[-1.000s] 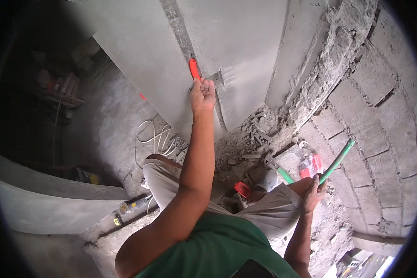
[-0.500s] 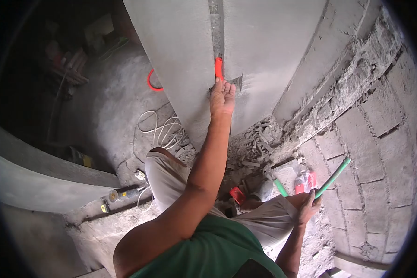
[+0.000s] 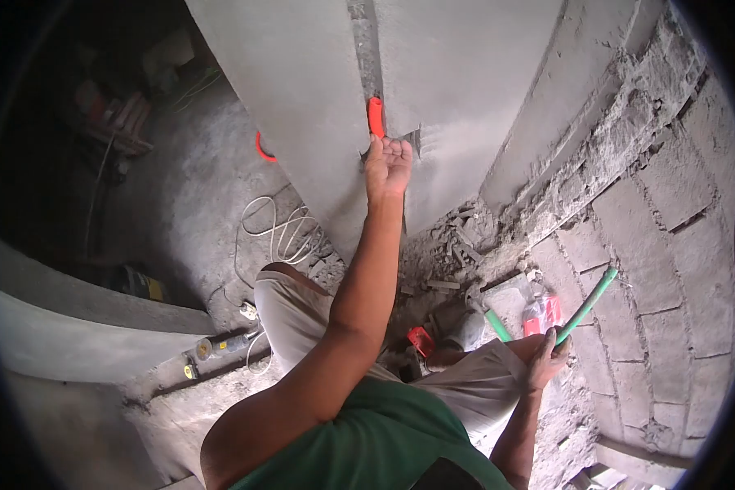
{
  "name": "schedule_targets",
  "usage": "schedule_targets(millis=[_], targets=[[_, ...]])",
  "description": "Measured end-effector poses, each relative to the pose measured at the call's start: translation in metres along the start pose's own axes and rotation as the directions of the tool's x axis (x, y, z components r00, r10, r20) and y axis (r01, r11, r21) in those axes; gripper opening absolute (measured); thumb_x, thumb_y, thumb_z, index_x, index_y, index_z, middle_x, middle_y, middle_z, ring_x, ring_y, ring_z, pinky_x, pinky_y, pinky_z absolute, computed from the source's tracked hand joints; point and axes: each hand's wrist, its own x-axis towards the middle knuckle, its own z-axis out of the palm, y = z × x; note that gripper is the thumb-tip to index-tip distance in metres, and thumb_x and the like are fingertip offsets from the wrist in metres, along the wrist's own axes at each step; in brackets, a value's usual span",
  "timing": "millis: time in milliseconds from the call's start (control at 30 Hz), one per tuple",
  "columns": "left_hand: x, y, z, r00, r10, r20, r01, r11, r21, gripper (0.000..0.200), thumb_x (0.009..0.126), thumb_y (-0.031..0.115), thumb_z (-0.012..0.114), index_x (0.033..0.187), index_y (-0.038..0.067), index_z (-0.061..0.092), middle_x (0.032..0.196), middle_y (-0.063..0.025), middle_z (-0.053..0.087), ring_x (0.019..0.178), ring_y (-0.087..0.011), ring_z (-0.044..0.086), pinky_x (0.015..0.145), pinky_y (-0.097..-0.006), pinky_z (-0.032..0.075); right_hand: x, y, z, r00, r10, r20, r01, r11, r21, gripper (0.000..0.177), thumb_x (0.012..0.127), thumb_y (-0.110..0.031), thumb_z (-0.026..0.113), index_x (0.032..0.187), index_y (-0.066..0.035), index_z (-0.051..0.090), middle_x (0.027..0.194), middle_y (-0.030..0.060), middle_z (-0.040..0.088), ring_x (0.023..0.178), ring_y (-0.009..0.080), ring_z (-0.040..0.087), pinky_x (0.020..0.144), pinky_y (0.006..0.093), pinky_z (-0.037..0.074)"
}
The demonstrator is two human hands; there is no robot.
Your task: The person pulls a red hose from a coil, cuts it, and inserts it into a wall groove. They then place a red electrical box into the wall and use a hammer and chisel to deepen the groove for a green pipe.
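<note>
My left hand (image 3: 388,166) reaches up to the grey wall (image 3: 465,73), fingers closed on the lower end of a short orange conduit piece (image 3: 376,117). The conduit stands nearly upright at the bottom of a vertical groove (image 3: 367,53), beside a cut-out box hole (image 3: 415,140) that my hand partly covers. Low on the right, my right hand (image 3: 545,363) grips a green conduit (image 3: 590,306) that slants up and away. A second green length (image 3: 498,325) shows left of this hand; whether both are one piece is hidden by my knee.
Rubble (image 3: 461,241) lies along the wall's foot. A bottle with a red label (image 3: 539,314) stands near my right knee, with a red object (image 3: 420,340) between my legs. At left are a white cable (image 3: 278,224), a power tool (image 3: 224,345), a tape measure (image 3: 190,367) and an orange conduit coil (image 3: 264,147).
The view has shifted slightly, and the wall appears a little further left. Both hands keep their holds, with the orange conduit still at the groove and hole.
</note>
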Motion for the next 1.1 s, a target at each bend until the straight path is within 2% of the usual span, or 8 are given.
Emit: schedule_targets(millis=[300, 400, 500, 567, 767, 833, 1033, 1100], targets=[[-0.022, 0.013, -0.038, 0.963, -0.201, 0.178, 0.169, 0.969, 0.181, 0.017, 0.093, 0.024, 0.068, 0.091, 0.009, 0.061, 0.085, -0.0031, 0.061, 0.081, -0.0177, 0.058, 0.086, -0.0406, 0.048, -0.006, 0.02, -0.005, 0.999, 0.014, 0.031, -0.006, 0.966, -0.258, 0.031, 0.104, -0.027, 0.048, 0.099, 0.001, 0.061, 0.074, -0.0006, 0.049, 0.068, 0.0109, 0.047, 0.062, 0.0283, 0.041], [-0.099, 0.0, -0.081, 0.937, -0.321, -0.14, 0.346, 0.784, 0.516, 0.016, 0.098, 0.025, 0.062, 0.092, 0.009, 0.062, 0.082, -0.0031, 0.061, 0.08, -0.0168, 0.058, 0.084, -0.0369, 0.047, -0.013, -0.022, 0.049, 0.965, 0.215, 0.152, -0.248, 0.936, 0.251, 0.032, 0.106, -0.025, 0.044, 0.106, 0.0, 0.065, 0.071, -0.0042, 0.049, 0.059, 0.0049, 0.043, 0.052, 0.0231, 0.034], [-0.176, 0.001, -0.201, 0.671, -0.53, -0.519, 0.566, -0.087, 0.82, 0.021, 0.095, 0.023, 0.058, 0.099, 0.003, 0.065, 0.082, -0.0057, 0.062, 0.07, -0.0151, 0.057, 0.064, -0.0313, 0.048, -0.025, 0.026, 0.143, 0.941, 0.223, 0.255, -0.271, 0.947, 0.174, 0.03, 0.103, -0.026, 0.052, 0.091, 0.0, 0.06, 0.068, 0.0044, 0.053, 0.061, 0.0137, 0.046, 0.057, 0.0319, 0.043], [-0.203, -0.009, -0.233, 0.555, -0.606, -0.57, 0.263, -0.522, 0.811, 0.027, 0.096, 0.024, 0.056, 0.105, 0.001, 0.066, 0.091, -0.01, 0.065, 0.08, -0.0153, 0.061, 0.071, -0.0323, 0.05, -0.036, 0.041, 0.179, 0.866, 0.33, 0.376, -0.397, 0.91, 0.116, 0.028, 0.101, -0.025, 0.054, 0.089, 0.0, 0.059, 0.069, 0.0064, 0.055, 0.064, 0.014, 0.048, 0.06, 0.0338, 0.045], [-0.19, -0.029, -0.272, 0.801, -0.554, -0.226, 0.022, -0.35, 0.937, 0.023, 0.092, 0.026, 0.06, 0.102, 0.006, 0.065, 0.093, -0.0028, 0.065, 0.086, -0.0166, 0.062, 0.08, -0.0332, 0.05, -0.05, 0.09, 0.23, 0.848, 0.299, 0.437, -0.163, 0.933, -0.322, 0.031, 0.097, -0.034, 0.055, 0.1, -0.005, 0.063, 0.075, 0.0178, 0.067, 0.069, 0.035, 0.066, 0.065, 0.0457, 0.05], [-0.164, -0.036, -0.236, 0.578, -0.64, -0.507, 0.784, 0.263, 0.562, 0.026, 0.094, 0.031, 0.06, 0.104, 0.007, 0.063, 0.097, -0.0034, 0.067, 0.09, -0.016, 0.062, 0.08, -0.034, 0.05, -0.052, 0.094, 0.237, 0.781, 0.282, 0.558, -0.121, 0.944, -0.308, 0.033, 0.094, -0.038, 0.055, 0.105, -0.01, 0.066, 0.08, 0.0212, 0.068, 0.079, 0.0423, 0.066, 0.07, 0.0498, 0.051], [-0.144, -0.021, -0.196, 0.854, -0.356, -0.38, 0.391, -0.043, 0.92, 0.027, 0.1, 0.031, 0.055, 0.105, 0.005, 0.057, 0.09, -0.004, 0.062, 0.086, -0.0104, 0.059, 0.078, -0.0285, 0.047, 0.001, 0.12, 0.239, 0.466, 0.115, 0.877, 0.274, 0.924, -0.266, 0.032, 0.084, -0.035, 0.066, 0.104, -0.009, 0.071, 0.111, 0.0199, 0.068, 0.103, 0.0368, 0.065, 0.087, 0.0457, 0.053], [-0.139, -0.017, -0.156, 0.898, -0.248, -0.362, 0.321, -0.19, 0.928, 0.025, 0.099, 0.029, 0.057, 0.104, 0.004, 0.057, 0.087, -0.0038, 0.061, 0.08, -0.0104, 0.057, 0.073, -0.0269, 0.046, 0.029, 0.228, 0.218, 0.697, 0.113, 0.708, 0.287, 0.861, -0.42, 0.04, 0.086, -0.036, 0.065, 0.112, -0.007, 0.068, 0.108, 0.0181, 0.068, 0.104, 0.038, 0.064, 0.091, 0.0468, 0.051]])
